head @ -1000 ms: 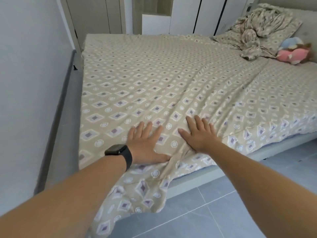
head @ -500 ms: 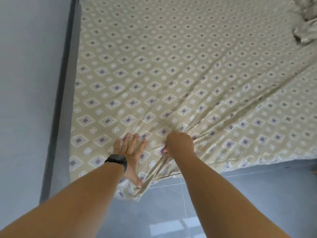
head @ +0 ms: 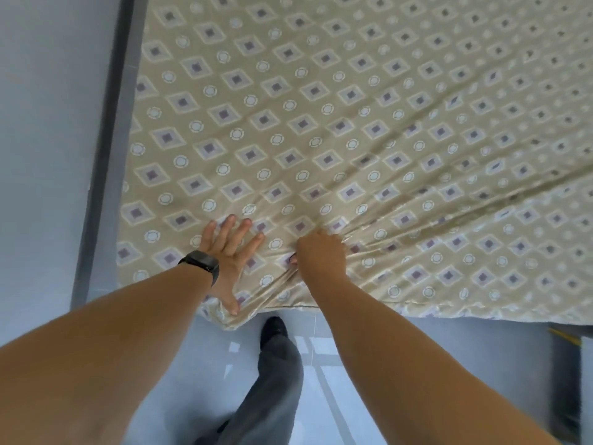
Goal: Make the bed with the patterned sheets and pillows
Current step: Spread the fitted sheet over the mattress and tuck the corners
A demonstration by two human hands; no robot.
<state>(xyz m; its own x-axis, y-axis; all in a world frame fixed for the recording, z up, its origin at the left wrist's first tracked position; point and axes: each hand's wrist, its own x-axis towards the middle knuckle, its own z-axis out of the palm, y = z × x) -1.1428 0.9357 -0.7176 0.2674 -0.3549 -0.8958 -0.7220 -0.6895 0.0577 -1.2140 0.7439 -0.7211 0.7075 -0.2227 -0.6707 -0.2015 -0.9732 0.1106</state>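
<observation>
The patterned sheet (head: pixel 321 123) is spread over the bed, covering approx. the whole top that shows, w/ its near edge hanging just over the foot end above the floor (head: pixel 417 364). Toward the left the cloth lies fairly flat; toward the right, long creases are seen fanning out from one bunched spot near the near edge. That spot is held by the right hand (head: pixel 321 255): its grip is closed tight, fingers curled round a gathered fold of the sheet, so the cloth is drawn taut toward it. Just beside it, the left hand (head: pixel 231 252) is laid flat on the sheet, fingers straight and spread, nothing grasped, the cloth merely pressed down; a dark watch (head: pixel 200 263) is worn on that wrist. No pillows are seen in this view, so their state can't be told. As a judgement: the spreading is mostly done, but the smoothing isn't — the creases on the right are yet to be pulled out, the near corner looks loose and rumpled, and the edge probably needs straightening or tucking; pillows are presumably left for after. Beyond the bed, a pale wall (head: pixel 48 123) w/ a dark skirting strip (head: pixel 106 155) runs along the left side, and a trouser leg and shoe (head: pixel 272 329) are seen on the glossy floor below.
</observation>
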